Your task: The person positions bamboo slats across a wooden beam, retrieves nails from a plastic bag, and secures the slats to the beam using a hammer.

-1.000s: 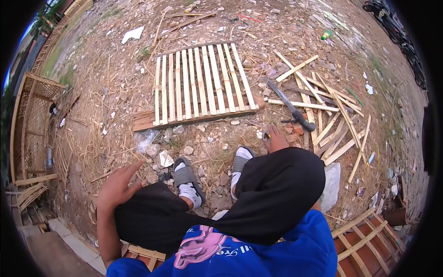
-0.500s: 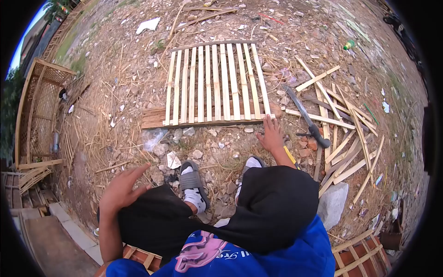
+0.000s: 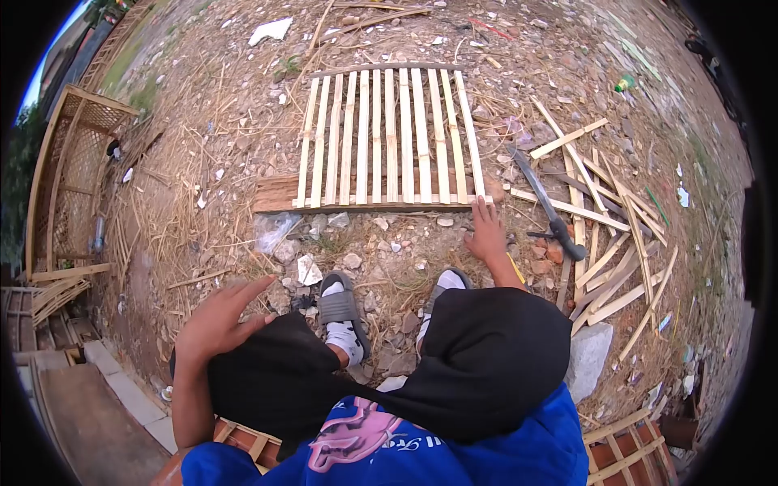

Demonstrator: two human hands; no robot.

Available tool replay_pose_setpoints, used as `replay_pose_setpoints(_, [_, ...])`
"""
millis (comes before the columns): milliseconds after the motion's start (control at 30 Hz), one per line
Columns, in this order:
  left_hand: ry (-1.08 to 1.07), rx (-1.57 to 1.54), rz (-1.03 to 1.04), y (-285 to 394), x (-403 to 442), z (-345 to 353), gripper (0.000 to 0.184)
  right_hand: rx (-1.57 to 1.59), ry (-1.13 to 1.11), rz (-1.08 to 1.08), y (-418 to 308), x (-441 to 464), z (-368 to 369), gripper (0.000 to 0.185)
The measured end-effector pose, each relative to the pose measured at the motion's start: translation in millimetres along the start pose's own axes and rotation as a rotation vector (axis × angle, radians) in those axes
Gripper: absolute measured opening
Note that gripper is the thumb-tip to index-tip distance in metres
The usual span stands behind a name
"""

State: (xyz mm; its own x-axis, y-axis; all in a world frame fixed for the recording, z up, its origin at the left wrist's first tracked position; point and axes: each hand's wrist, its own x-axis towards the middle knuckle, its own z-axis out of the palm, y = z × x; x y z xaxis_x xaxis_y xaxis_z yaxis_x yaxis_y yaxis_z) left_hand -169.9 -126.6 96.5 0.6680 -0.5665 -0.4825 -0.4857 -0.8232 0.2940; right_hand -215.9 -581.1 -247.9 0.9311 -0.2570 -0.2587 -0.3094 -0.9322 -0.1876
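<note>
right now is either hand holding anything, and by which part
The left hand is empty. The right hand has fingertips at the near right corner of the slatted panel; any grip there can't be told.

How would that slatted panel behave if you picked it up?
The panel is probably light for its size: its slats look thin, with gaps between. It might twist somewhat, as no diagonal brace shows. Being broad and flat, it seems unlikely to roll.
</note>
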Motion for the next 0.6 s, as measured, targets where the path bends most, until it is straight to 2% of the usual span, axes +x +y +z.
replay_pose_setpoints(300, [-0.045, -0.029, -0.060, -1, 0, -2, 0.061, 0.020, 0.166, -0.095, 7, 7, -4, 0.074])
replay_pose_setpoints(600, [-0.055, -0.036, -0.049, 0, 2, -3, 0.062, 0.013, 0.159, -0.091, 8, 12, -1, 0.072])
